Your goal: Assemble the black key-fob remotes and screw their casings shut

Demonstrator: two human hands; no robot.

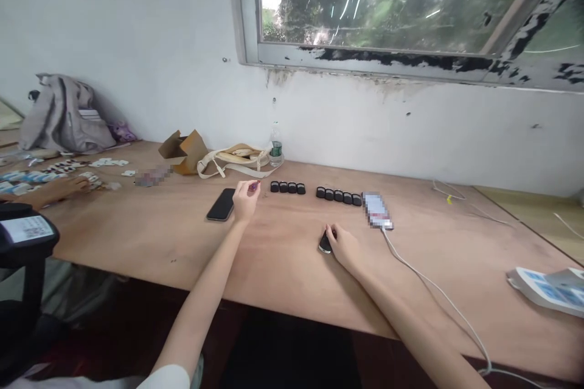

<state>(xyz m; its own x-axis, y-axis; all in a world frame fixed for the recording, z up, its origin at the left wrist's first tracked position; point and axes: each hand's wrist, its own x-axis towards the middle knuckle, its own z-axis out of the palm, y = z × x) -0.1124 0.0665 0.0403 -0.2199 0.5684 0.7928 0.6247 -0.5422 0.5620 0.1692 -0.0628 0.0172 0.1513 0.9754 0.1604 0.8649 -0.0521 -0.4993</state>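
Observation:
My left hand (245,200) is raised just above the table, its fingers pinched on a tiny purplish-red object (253,186) too small to name. Close by that hand, partly behind it, lies a black phone (221,205). On the right, my right hand (342,244) rests on the table with thumb and fingers closed on a black key fob (324,245) with a silvery end. Beyond my hands, similar black fobs stand in two rows, a left row (287,188) and a right row (338,196), several in each.
A lit phone (376,209) on a white cable lies right of the fobs. Against the wall are a water bottle (276,149), a cream bag (237,158) and an open cardboard box (185,151). At left, another person's hand (68,188) touches small pieces. A power strip (547,290) sits right.

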